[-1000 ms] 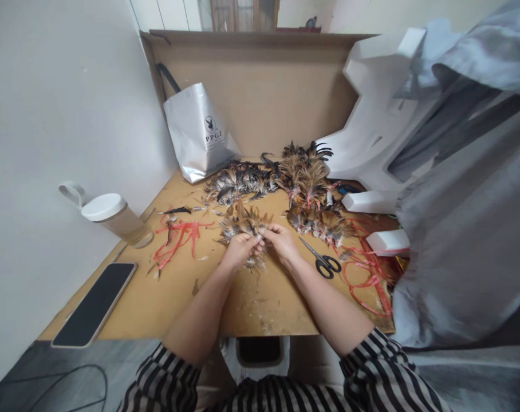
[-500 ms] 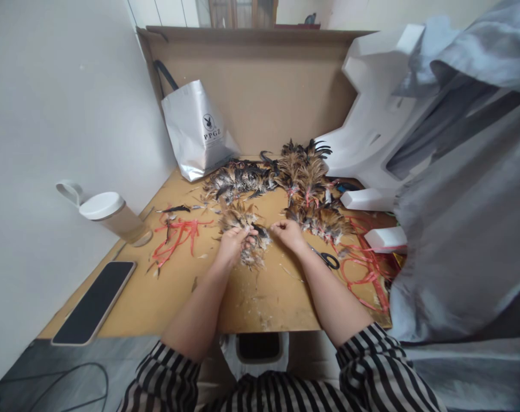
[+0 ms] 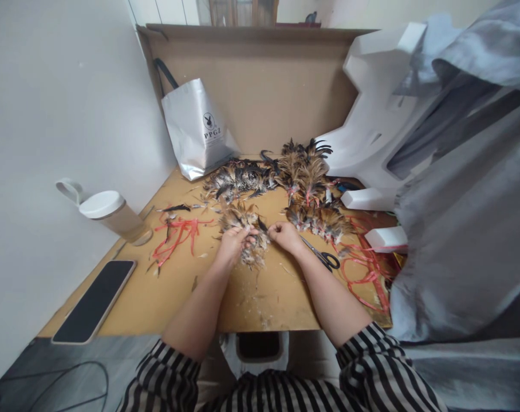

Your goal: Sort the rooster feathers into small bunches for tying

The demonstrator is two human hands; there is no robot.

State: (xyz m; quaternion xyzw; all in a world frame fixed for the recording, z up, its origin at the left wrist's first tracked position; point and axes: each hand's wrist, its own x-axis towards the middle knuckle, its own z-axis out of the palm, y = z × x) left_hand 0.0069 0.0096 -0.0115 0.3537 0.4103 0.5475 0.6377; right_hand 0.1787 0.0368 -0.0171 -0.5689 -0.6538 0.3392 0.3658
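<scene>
My left hand (image 3: 234, 241) is closed in a pinch over a loose pile of brown and grey feathers (image 3: 238, 214) at the middle of the table. Pale feather ends show at its fingertips. Just to the right, my right hand (image 3: 286, 237) is also pinched shut, its fingertips at a dark feather (image 3: 262, 225) that points up and left. Beyond my right hand lie tied feather bunches (image 3: 318, 220) in a row. Black-handled scissors (image 3: 329, 260) rest beside my right forearm, partly covered by it.
More feathers (image 3: 243, 178) and upright feather bunches (image 3: 303, 166) stand at the back. Red plastic strips (image 3: 178, 240) lie left, with another red tangle (image 3: 363, 272) right. A silver bag (image 3: 195, 129), lidded cup (image 3: 114, 214), phone (image 3: 94, 303) and white foam piece (image 3: 371, 109) surround the work.
My right hand has shifted slightly left and its fingers are curled more tightly. The dark feather beside it now stands more upright. More of the scissors shows. My left hand is nearly still.
</scene>
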